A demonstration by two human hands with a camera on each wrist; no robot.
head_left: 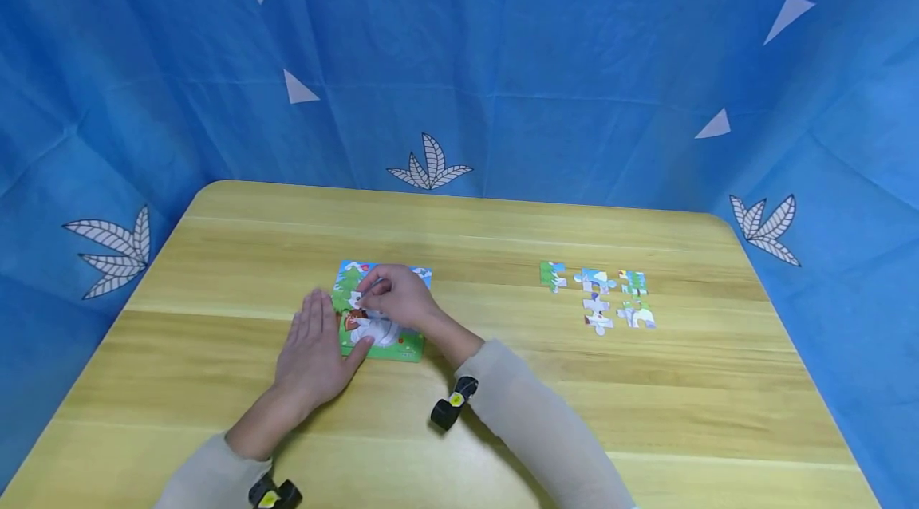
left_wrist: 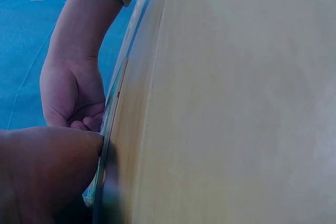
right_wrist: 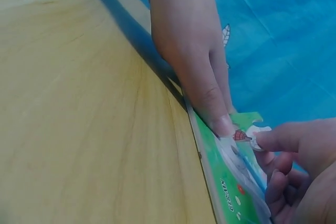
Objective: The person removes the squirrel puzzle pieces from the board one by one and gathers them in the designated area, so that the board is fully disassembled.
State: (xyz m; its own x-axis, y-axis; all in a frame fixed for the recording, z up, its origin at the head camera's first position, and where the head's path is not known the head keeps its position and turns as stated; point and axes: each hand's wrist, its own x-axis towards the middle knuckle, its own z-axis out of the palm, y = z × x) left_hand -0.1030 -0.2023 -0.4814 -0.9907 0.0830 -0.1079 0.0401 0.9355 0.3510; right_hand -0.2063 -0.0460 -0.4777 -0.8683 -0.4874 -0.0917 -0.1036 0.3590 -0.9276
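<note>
In the head view, the left hand (head_left: 313,353) lies with fingers straight and together, thumb out on a puzzle board (head_left: 409,349). The right hand (head_left: 398,297) pinches a puzzle piece (head_left: 356,298) over the board, hiding its middle; loose pieces (head_left: 598,303) lie rightward on the worktop (head_left: 704,397).

The left wrist view cuts off the left hand (its fingers can't be made out) and shows the board edge-on.

In the right wrist view, the right hand, cropped too, pinches the piece.

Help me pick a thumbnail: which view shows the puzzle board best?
Head view: it shows the puzzle board from above, partly covered. Left wrist: nearly edge-on. Right wrist: close, but only part.
</note>
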